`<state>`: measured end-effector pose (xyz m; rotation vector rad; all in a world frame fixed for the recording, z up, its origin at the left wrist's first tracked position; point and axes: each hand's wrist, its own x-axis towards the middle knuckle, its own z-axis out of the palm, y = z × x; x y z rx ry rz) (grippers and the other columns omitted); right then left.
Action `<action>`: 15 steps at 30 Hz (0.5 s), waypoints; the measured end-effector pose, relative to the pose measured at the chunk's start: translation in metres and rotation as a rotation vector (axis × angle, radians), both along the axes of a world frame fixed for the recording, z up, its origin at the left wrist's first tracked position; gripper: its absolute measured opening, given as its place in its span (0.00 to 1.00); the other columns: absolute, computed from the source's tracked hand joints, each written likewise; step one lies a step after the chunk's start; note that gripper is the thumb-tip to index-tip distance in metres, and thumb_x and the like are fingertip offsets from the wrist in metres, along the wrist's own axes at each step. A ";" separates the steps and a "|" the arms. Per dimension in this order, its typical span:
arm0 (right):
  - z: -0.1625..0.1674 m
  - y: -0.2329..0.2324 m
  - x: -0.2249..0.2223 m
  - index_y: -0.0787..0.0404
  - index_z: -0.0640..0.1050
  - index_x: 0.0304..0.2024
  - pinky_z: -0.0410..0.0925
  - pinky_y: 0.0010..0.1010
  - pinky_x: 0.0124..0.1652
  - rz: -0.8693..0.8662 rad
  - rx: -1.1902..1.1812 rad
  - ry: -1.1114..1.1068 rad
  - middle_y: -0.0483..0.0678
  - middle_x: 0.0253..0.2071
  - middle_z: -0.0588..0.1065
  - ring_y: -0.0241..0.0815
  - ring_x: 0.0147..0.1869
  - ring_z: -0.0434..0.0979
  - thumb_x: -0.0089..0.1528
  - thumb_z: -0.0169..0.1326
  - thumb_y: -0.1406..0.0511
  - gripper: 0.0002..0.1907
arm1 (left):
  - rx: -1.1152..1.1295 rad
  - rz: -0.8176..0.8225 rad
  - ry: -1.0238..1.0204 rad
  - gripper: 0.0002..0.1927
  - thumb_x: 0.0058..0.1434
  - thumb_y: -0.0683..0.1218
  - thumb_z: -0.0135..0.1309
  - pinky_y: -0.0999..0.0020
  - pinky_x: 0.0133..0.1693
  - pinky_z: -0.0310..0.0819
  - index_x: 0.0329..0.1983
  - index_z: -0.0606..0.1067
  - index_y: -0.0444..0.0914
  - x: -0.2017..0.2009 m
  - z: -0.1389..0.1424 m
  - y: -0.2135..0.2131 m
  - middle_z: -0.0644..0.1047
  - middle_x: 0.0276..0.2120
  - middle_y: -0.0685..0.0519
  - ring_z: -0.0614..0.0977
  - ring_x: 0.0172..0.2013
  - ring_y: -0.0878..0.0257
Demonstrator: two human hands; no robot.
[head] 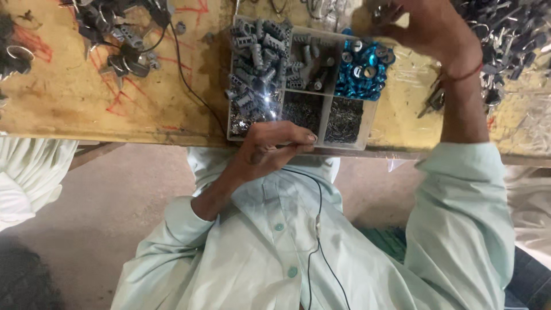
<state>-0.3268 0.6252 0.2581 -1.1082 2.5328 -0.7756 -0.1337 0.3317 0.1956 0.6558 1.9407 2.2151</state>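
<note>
While the left hand [275, 146] rests curled on the compartment tray's [350, 143] near rim, fingers pressed together.
Right hand [425, 26] pinches small metal parts [380, 11] beyond the tray's far right corner, over the worktop [86, 103].

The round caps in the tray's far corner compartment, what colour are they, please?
Shiny blue caps, clearest in the head view.

Tray [232, 123] was clear plastic, glossy, catching glare. Grey cylinders [258, 51] looked like dull cast metal. Blue caps [364, 72] shiny, foil-bright. Pins [344, 119] fine, dark metal. Bench [86, 97] was worn wood, yellowed, rough, red-marked. My shirt [275, 252] pale green cloth, matt. Cable [195, 92] thin black plastic.
</note>
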 end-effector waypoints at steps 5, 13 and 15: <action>-0.034 0.044 0.027 0.71 0.76 0.45 0.72 0.37 0.45 -0.109 0.016 0.218 0.56 0.43 0.76 0.52 0.45 0.79 0.63 0.60 0.80 0.09 | -0.109 -0.057 0.046 0.10 0.59 0.35 0.66 0.69 0.43 0.81 0.42 0.79 0.35 -0.009 -0.006 0.007 0.84 0.42 0.50 0.87 0.41 0.59; -0.035 0.055 0.077 0.70 0.77 0.50 0.72 0.35 0.49 -0.317 -0.071 0.216 0.56 0.47 0.76 0.52 0.50 0.80 0.64 0.56 0.84 0.14 | -0.108 -0.038 -0.005 0.08 0.62 0.35 0.64 0.69 0.46 0.84 0.43 0.80 0.37 0.002 -0.012 0.018 0.84 0.43 0.51 0.87 0.44 0.61; -0.033 0.056 0.092 0.73 0.76 0.52 0.71 0.39 0.51 -0.300 -0.076 0.262 0.60 0.48 0.74 0.57 0.53 0.77 0.59 0.54 0.86 0.20 | -0.095 -0.047 -0.038 0.08 0.62 0.35 0.64 0.68 0.47 0.84 0.43 0.80 0.37 0.006 -0.012 0.021 0.84 0.43 0.50 0.87 0.44 0.61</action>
